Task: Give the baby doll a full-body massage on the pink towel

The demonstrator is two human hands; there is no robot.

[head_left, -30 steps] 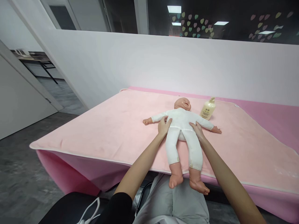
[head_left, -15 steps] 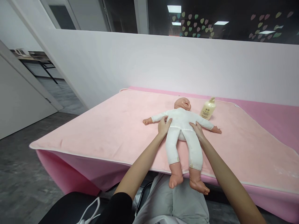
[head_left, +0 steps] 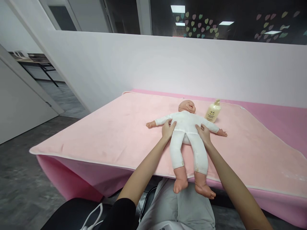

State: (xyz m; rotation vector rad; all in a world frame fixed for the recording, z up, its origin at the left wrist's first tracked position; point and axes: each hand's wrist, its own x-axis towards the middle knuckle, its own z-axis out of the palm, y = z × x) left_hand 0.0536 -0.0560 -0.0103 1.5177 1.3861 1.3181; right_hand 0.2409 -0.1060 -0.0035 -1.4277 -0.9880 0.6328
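Note:
A baby doll point(head_left: 187, 123) in a white suit lies on its back on the pink blanket, arms spread, head toward the wall and bare feet past the table's front edge. At the waist, on the left side, my left hand point(head_left: 168, 130) grips the body with the thumb on top and the fingers partly hidden beneath. On the other side my right hand point(head_left: 203, 133) holds the waist, thumb on the front and fingers bent. A pale yellow pump bottle point(head_left: 212, 111) leans back beside the doll's arm on the right.
The pink blanket point(head_left: 103, 134) covers the table, its front corner hanging over at the left. A white wall point(head_left: 163, 64) stands behind. Below the table edge are grey-clad legs point(head_left: 192, 207), a black chair point(head_left: 74, 214) and a white cable point(head_left: 94, 217).
My right hand has shifted slightly, its fingers more bent at the doll's side. The left hand and the doll stay nearly as they were.

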